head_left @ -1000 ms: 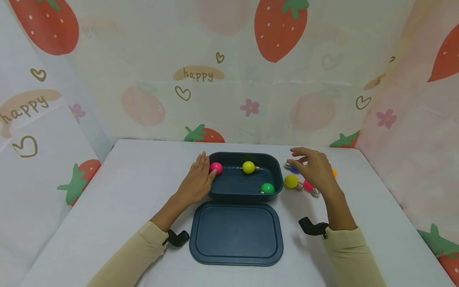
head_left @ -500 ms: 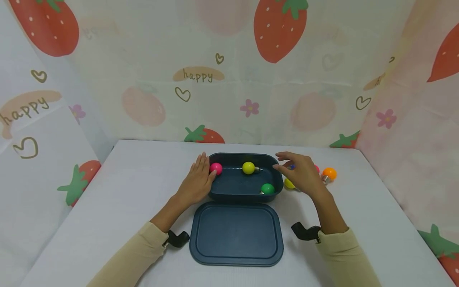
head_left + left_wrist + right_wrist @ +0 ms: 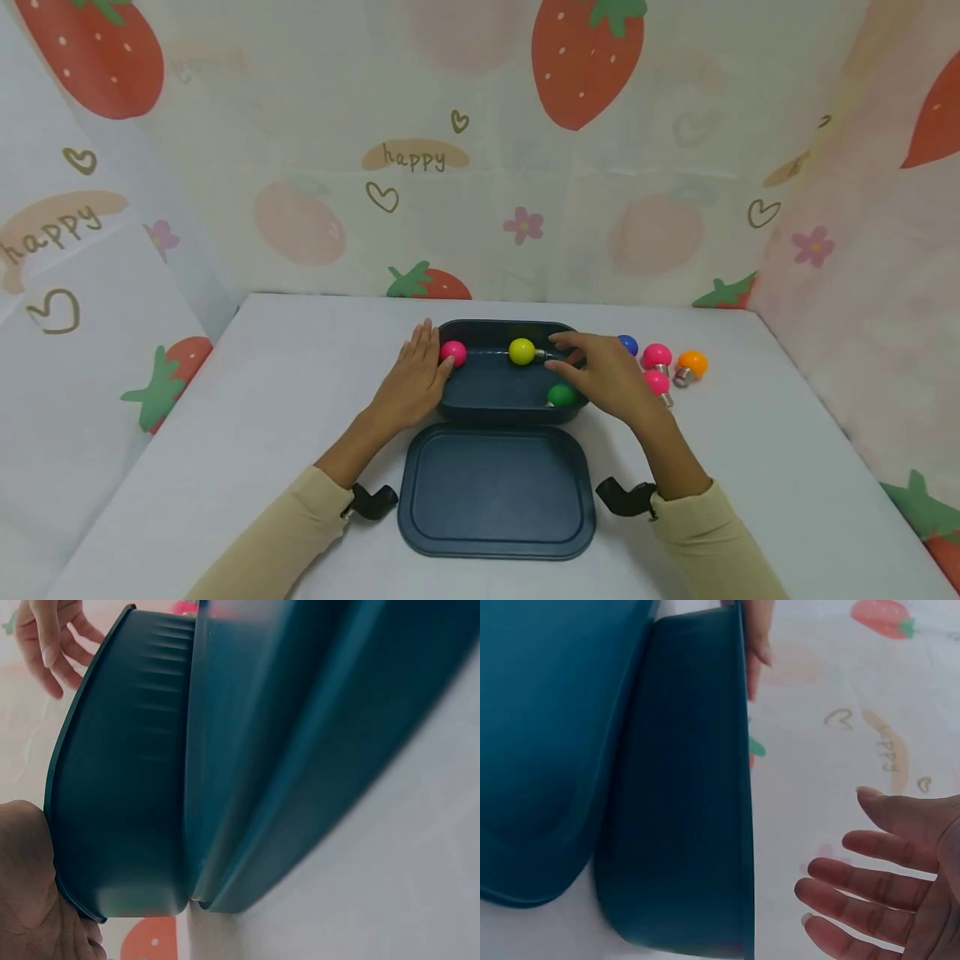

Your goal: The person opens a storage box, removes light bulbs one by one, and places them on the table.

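Clock face centred on the box, twelve away from the person.

Strawberry-print cloth (image 3: 337, 92) hung behind and at the sides. White counter (image 3: 262, 392) before it. Matching dark blue lid (image 3: 497, 492) flat at six, just beside the box. Box (image 3: 487, 387) open, upright, mid-counter.

Left hand (image 3: 408, 383) at nine, fingers straight along the box end; grip slack, apparently steadying. Right hand (image 3: 603, 375) at three, over the box end; grip fairly wide, thumb and fingers apart, holding nothing.

Inside: pink bulb (image 3: 453, 353) at ten, yellow bulb (image 3: 521, 352) at twelve, green bulb (image 3: 560, 395) at four. Outside, towards three: two pink bulbs (image 3: 657, 357), orange bulb (image 3: 693, 363) beyond; blue bulb (image 3: 627, 343) nearer two, part hidden by the right hand.

Step, my reading: shifting bulbs singly between counter and box, part done, lid off. Next move probably calls for the right hand to clear the rim towards three and pinch one globe without rolling its neighbours.

Writing: "happy" (image 3: 416, 157) on the cloth at eleven, repeated between nine and ten. No brand legible.
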{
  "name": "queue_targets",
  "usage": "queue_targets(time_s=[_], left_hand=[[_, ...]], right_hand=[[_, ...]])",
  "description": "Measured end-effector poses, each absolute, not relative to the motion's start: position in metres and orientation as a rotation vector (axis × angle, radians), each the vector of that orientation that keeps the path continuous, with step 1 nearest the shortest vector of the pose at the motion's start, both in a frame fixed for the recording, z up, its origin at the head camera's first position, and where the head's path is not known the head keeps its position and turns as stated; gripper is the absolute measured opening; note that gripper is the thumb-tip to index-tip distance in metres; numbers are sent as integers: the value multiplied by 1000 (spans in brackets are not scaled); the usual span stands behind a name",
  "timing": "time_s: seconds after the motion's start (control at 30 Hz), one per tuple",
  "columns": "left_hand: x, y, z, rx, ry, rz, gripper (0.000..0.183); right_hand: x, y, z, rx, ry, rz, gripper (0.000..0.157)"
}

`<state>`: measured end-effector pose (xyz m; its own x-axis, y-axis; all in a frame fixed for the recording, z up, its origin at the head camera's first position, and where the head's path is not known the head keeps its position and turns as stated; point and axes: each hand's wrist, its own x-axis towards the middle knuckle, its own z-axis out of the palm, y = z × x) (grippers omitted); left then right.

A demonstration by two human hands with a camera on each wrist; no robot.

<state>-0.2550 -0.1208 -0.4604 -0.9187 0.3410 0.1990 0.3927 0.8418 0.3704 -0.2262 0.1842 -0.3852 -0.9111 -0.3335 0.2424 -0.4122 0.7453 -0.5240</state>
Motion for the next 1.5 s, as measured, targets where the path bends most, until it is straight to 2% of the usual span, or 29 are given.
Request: queue_targets(time_s=[0.57,1.13,1.5], left_hand=[[-255,-119,-458,-560,-2903,-631,68],[-255,-120,-458,-558,-2939,-618,68],[-254,-120,-460,-561,-2916,-622,67]], right_hand=[[-230,160,-382,738,-2824,788,46],[-262,125,-375,866,-2866,756,45],[-283,93,-392,913,-2931,681,44]])
